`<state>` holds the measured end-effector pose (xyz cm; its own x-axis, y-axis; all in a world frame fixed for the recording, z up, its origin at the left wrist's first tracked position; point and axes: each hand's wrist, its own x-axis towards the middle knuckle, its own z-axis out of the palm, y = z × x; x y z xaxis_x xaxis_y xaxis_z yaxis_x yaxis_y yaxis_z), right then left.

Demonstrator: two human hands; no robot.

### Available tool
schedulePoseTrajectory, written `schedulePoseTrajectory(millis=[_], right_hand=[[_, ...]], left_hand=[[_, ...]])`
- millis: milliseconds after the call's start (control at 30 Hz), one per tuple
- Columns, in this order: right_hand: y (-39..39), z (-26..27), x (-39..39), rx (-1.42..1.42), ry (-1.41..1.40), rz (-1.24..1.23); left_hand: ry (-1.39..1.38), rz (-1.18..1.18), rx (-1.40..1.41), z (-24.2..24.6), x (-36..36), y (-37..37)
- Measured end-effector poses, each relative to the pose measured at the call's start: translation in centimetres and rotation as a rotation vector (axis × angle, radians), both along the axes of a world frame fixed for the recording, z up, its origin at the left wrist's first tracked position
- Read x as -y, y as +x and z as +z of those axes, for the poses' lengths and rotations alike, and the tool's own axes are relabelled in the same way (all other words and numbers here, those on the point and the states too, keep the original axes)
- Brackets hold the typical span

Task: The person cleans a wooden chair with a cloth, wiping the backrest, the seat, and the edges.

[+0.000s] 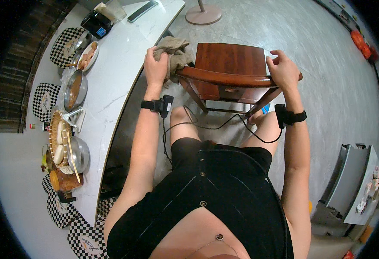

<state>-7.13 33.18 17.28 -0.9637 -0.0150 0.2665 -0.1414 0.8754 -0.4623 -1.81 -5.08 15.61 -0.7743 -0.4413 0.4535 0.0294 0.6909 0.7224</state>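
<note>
A crumpled grey-brown cloth (176, 51) is in my left hand (156, 66), pinched between thumb and fingers. It hangs against the left end of the curved top rail (225, 76) of a dark reddish wooden chair (231, 58). My right hand (283, 69) lies over the rail's right end, its fingers loosely bent past the wood and holding nothing. Whether its palm presses on the rail, I cannot tell. The chair's back faces me, with its glossy seat beyond. Black straps with small boxes circle both wrists, and a black cable (213, 128) runs between them.
At left, a white marble-patterned table (111, 81) bears a metal bowl of food (76, 90), a plate (89, 56), a wicker basket (58, 142), a lidded jar (68, 180) and a phone (142, 11). A round stand base (203, 14) stands on the floor beyond the chair.
</note>
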Motion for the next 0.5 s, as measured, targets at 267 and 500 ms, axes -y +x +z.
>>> schedulePoseTrajectory(millis=[267, 500], right_hand=[[0.2, 0.5, 0.2, 0.057, 0.040, -0.022], [0.3, 0.2, 0.3, -0.025, 0.052, -0.004]], left_hand=[[-0.289, 0.108, -0.262, -1.9, -4.6, 6.7], [-0.409, -0.225, -0.262, -1.0, -11.6, 9.6]])
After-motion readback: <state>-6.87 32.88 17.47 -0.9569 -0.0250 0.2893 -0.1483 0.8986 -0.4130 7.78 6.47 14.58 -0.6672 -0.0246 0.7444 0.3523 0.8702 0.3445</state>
